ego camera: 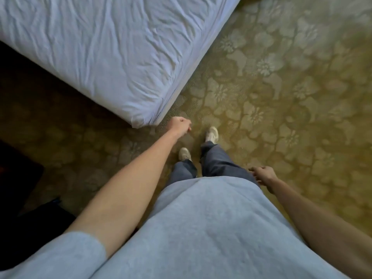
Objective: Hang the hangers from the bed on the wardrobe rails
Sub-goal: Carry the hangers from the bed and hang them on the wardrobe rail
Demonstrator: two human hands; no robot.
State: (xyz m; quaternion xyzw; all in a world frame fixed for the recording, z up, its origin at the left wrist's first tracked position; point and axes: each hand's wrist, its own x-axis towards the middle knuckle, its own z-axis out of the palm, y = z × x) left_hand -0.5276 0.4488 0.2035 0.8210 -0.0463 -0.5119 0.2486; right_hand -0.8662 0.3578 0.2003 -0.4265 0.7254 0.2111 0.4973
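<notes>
Bed [112,57] upper left, corner pointing toward feet; wrinkled white sheet, no hangers visible on shown part. Left hand [180,125] near bed corner, fingers curled loosely, gripping nothing. Right hand [263,176] beside thigh, fingers half-curled, empty. Carpet [281,97] olive, floral-patterned.

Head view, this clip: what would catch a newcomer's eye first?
The corner of the bed, wrinkled pale sheet and no hangers on the part shown, fills the upper left. Below it the person looks straight down at their own shoes on a yellow-green floral carpet. Both hands are empty: the left hand near the bed corner, the right hand by the hip.
</notes>
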